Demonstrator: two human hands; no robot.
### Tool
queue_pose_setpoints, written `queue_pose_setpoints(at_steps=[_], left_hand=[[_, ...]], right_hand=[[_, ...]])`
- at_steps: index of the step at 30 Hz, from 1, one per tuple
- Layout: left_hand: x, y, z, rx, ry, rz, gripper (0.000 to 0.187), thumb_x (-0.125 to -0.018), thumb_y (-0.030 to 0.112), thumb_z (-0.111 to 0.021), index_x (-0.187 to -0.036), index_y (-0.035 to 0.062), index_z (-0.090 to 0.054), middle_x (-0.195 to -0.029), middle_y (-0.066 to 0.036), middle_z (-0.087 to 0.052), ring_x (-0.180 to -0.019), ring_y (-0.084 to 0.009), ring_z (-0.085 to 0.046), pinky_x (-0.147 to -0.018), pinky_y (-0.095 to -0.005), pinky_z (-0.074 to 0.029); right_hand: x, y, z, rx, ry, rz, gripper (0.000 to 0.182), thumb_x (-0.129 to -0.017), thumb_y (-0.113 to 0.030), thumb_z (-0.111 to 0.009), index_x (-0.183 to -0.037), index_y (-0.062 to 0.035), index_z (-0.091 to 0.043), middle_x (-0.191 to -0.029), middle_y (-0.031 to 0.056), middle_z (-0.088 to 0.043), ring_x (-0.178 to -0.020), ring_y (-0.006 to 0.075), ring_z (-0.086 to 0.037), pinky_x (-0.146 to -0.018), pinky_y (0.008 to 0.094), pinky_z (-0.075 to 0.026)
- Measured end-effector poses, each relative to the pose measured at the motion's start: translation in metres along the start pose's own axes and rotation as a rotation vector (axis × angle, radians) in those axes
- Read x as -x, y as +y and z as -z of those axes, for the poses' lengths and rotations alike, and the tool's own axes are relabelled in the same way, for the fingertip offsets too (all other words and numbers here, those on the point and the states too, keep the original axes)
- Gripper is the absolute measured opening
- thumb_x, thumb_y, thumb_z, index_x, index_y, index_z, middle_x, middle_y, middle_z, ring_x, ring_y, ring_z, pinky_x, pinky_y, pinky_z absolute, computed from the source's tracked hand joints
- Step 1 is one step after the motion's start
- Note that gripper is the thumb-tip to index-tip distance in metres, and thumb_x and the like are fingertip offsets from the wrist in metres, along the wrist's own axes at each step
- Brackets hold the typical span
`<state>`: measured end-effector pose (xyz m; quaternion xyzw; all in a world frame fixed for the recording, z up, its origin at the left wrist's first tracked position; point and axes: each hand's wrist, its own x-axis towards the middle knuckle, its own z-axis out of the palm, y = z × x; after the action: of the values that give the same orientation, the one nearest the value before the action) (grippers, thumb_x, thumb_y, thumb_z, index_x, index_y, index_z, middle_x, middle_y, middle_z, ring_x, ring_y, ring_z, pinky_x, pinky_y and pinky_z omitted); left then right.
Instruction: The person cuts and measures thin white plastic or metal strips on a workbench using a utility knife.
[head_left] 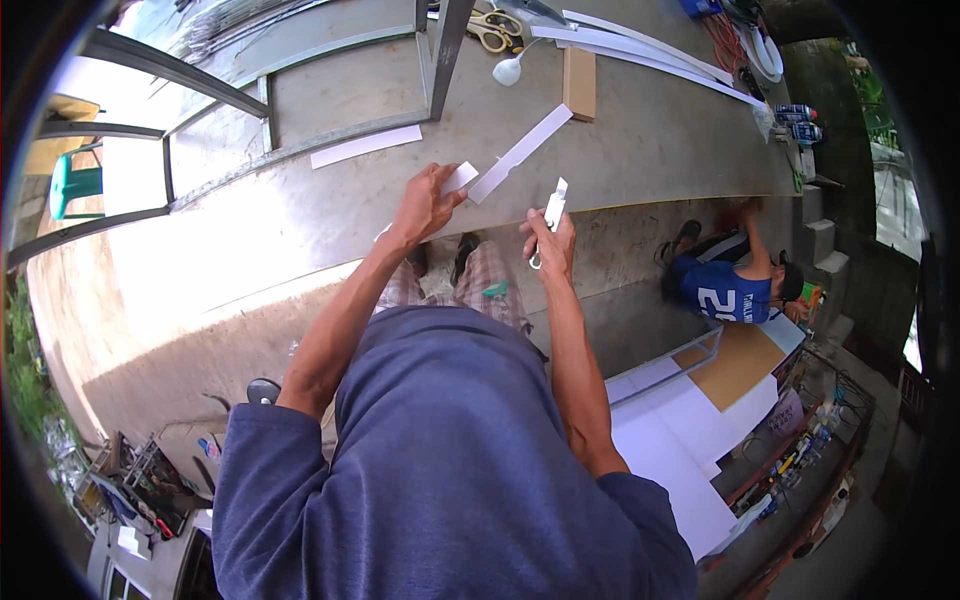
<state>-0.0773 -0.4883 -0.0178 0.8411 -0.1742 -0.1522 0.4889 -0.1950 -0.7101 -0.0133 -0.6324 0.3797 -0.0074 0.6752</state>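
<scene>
My left hand (428, 207) is closed on a small white piece (461, 177) of flat sheet, held over the table's near edge. My right hand (553, 242) grips a white box cutter (555, 206), tip pointing away from me; a ring-shaped end shows below the fingers. Between and beyond the hands, a long white strip (522, 153) with a notched edge lies slanted on the table. Its far end comes close to a brown block (579, 84). Another white strip (366, 147) rests beside the metal frame, left of my left hand.
A metal frame (300, 150) stands on the grey table (640, 150) at left. Scissors (490, 32), a white bulb-shaped item (507, 71) and long white strips (650, 55) lie at the back. Spray cans (800, 122) stand at right. A person in a blue jersey (725, 285) crouches low at right.
</scene>
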Motion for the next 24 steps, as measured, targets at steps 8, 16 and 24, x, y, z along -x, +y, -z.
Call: queue_pose_setpoints(at_steps=[8,16,24], left_hand=[[-0.012,0.023,-0.035,-0.314,-0.009,-0.073,0.044,-0.079,0.026,-0.082,-0.115,0.0059,-0.066,-0.098,-0.018,-0.064,-0.087,-0.0402,-0.067,-0.076,-0.0482,-0.054],[-0.013,0.022,-0.063,-0.410,0.110,-0.024,0.041,-0.078,0.013,-0.079,-0.116,0.0064,-0.064,-0.109,-0.016,-0.062,-0.090,-0.0385,-0.067,-0.076,-0.0479,-0.054],[0.001,0.011,-0.049,-0.470,0.266,0.112,0.049,-0.072,0.007,-0.078,-0.119,0.0187,-0.070,-0.120,-0.008,-0.064,-0.095,-0.0356,-0.069,-0.080,-0.0460,-0.056]], right_hand=[[-0.061,-0.025,0.043,0.066,-0.012,0.084,0.025,-0.095,-0.023,-0.071,-0.100,-0.0014,-0.059,-0.077,0.0090,-0.069,-0.047,0.0137,-0.059,-0.042,0.0289,-0.047],[-0.148,-0.058,0.083,0.512,0.066,0.248,0.028,-0.094,-0.025,-0.069,-0.102,0.0004,-0.062,-0.086,0.0135,-0.070,-0.067,0.0263,-0.068,-0.061,0.0390,-0.054],[-0.202,-0.066,0.152,0.885,0.131,0.595,0.029,-0.089,-0.016,-0.073,-0.115,-0.0046,-0.065,-0.114,0.0149,-0.062,-0.105,0.0373,-0.063,-0.087,0.0466,-0.052]])
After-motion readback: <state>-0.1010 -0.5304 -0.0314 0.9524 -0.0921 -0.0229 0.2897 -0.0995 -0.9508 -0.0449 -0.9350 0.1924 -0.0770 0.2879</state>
